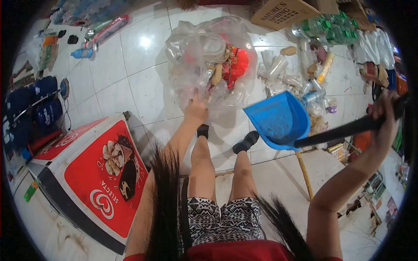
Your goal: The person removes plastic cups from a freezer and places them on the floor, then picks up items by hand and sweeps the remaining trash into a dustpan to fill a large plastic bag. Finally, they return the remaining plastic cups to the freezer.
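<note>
My right hand (pixel 385 108) is wrapped round the black handle of a blue dustpan (pixel 278 117). The pan is raised above the floor, its wide lip turned toward a large clear plastic bag (pixel 180 50). At the near edge of that bag, my left hand (pixel 197 109) has its fingers closed on the plastic. Inside the bag lie crumpled clear plastic, something bright red (pixel 238 65) and brownish scraps. Dark smudges mark the pan's inner surface.
Loose clear plastic cups (pixel 278 65) and other litter lie right of the bag. Green-capped bottles (pixel 328 28) and a cardboard box (pixel 281 15) stand behind. A red Selecta freezer (pixel 104 174) is at left. A yellowish stick (pixel 305 174) leans below the dustpan.
</note>
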The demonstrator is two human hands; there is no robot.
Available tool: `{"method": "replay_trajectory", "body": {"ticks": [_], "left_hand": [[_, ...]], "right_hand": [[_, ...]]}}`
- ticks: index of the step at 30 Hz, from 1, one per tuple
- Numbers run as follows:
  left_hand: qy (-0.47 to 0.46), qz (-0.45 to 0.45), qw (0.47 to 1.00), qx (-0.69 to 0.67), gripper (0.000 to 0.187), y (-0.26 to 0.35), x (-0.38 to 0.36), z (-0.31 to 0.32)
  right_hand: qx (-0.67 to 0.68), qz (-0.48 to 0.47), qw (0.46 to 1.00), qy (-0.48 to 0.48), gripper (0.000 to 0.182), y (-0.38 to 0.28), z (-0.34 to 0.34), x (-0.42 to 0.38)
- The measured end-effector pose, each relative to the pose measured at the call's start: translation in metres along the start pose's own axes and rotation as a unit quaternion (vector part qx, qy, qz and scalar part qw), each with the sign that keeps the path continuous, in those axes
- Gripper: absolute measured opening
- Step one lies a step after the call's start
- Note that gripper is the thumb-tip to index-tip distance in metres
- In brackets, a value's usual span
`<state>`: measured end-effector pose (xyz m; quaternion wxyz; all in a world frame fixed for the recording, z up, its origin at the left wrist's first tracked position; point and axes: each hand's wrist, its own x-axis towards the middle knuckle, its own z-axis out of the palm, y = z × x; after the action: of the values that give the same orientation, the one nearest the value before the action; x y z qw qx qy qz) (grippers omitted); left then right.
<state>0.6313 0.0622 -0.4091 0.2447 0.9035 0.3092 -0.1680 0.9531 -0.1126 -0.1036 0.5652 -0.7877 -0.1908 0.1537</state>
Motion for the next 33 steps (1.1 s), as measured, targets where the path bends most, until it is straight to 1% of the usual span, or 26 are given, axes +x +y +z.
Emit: {"method": "replay_trajectory", "body": {"ticks": [2,3,4,5,6,7,8,9,11,12,13,14,15,17,18,19,20,22,23,25,26,27,29,30,31,33], "left_hand": [[-0.063,-0.006,0.997,-0.037,0.066,0.052,-0.014,-0.018],[-0.032,0.046,0.993,-0.1,0.068,0.081,-0.02,-0.023],[-0.004,0.099,0.982,-0.163,0.071,0.113,-0.025,-0.03],[0.008,0.156,0.946,-0.286,0.075,0.148,-0.029,-0.042],[0.016,0.209,0.891,-0.404,0.079,0.184,-0.034,-0.056],[0.008,0.223,0.89,-0.398,0.079,0.217,-0.041,-0.069],[0.031,0.225,0.834,-0.502,0.077,0.25,-0.048,-0.081],[0.051,0.222,0.767,-0.6,0.076,0.277,-0.053,-0.083],[0.054,0.168,0.706,-0.686,0.055,0.315,-0.047,-0.059],[0.026,0.035,0.621,-0.783,0.031,0.331,-0.046,-0.061],[0.071,0.041,0.635,-0.768,0.016,0.342,-0.043,-0.06],[0.114,0.025,0.638,-0.761,0.014,0.349,-0.037,-0.054],[0.099,0.034,0.623,-0.775,0.017,0.355,-0.035,-0.046],[0.068,0.083,0.68,-0.726,0.019,0.355,-0.036,-0.036],[0.061,0.101,0.694,-0.711,0.019,0.356,-0.039,-0.031],[0.057,0.118,0.707,-0.695,0.018,0.356,-0.042,-0.024],[0.053,0.12,0.714,-0.687,0.018,0.356,-0.045,-0.018],[0.02,0.146,0.751,-0.643,0.017,0.352,-0.053,-0.007],[0.017,0.143,0.757,-0.637,0.017,0.35,-0.053,-0.002],[-0.032,0.175,0.782,-0.597,0.016,0.346,-0.056,0.004],[-0.058,0.163,0.779,-0.603,0.016,0.347,-0.057,0.006],[-0.06,0.16,0.78,-0.602,0.016,0.347,-0.057,0.01],[-0.087,0.157,0.809,-0.56,0.015,0.34,-0.054,0.024],[-0.086,0.157,0.809,-0.56,0.015,0.333,-0.053,0.032],[-0.06,0.182,0.862,-0.47,0.014,0.323,-0.05,0.042],[-0.005,0.226,0.935,-0.274,0.014,0.308,-0.042,0.053]], "right_hand": [[-0.026,0.002,0.998,0.051,0.012,0.033,-0.027,-0.031],[-0.035,-0.001,0.996,0.077,0.014,0.051,-0.031,-0.048],[-0.111,0.062,0.988,0.092,0.02,0.069,-0.033,-0.063],[-0.184,0.127,0.969,0.107,0.026,0.089,-0.035,-0.076],[-0.22,0.15,0.962,0.059,0.04,0.111,-0.033,-0.089],[-0.278,0.151,0.948,0.04,0.047,0.123,-0.024,-0.102],[-0.254,0.018,0.966,0.05,0.051,0.151,-0.018,-0.114],[-0.183,0.076,0.98,0.008,0.062,0.148,-0.012,-0.12],[-0.083,0.104,0.991,-0.031,0.073,0.182,-0.013,-0.141],[-0.135,0.044,0.989,-0.039,0.077,0.189,-0.017,-0.143],[-0.188,-0.014,0.981,-0.048,0.081,0.194,-0.027,-0.144],[-0.291,0.079,0.95,-0.084,0.085,0.195,-0.044,-0.148],[-0.287,0.09,0.951,-0.068,0.085,0.21,-0.065,-0.153],[-0.479,0.203,0.85,-0.087,0.09,0.271,-0.119,-0.176],[-0.455,0.211,0.864,-0.048,0.088,0.324,-0.16,-0.202],[-0.515,0.354,0.776,-0.083,0.083,0.347,-0.2,-0.22],[-0.594,0.439,0.67,-0.078,0.076,0.358,-0.23,-0.238],[-0.65,0.495,0.567,-0.104,0.065,0.393,-0.298,-0.298],[-0.659,0.529,0.518,-0.133,0.069,0.386,-0.317,-0.314],[-0.58,0.576,0.538,-0.206,0.058,0.383,-0.35,-0.348],[-0.577,0.579,0.536,-0.211,0.058,0.39,-0.359,-0.367],[-0.584,0.565,0.542,-0.216,0.05,0.398,-0.364,-0.382],[-0.59,0.55,0.548,-0.222,0.042,0.403,-0.366,-0.403],[-0.569,0.538,0.59,-0.199,0.039,0.402,-0.366,-0.41],[-0.547,0.523,0.63,-0.174,0.037,0.4,-0.364,-0.411],[-0.529,0.519,0.652,-0.158,0.038,0.366,-0.352,-0.392]]}}
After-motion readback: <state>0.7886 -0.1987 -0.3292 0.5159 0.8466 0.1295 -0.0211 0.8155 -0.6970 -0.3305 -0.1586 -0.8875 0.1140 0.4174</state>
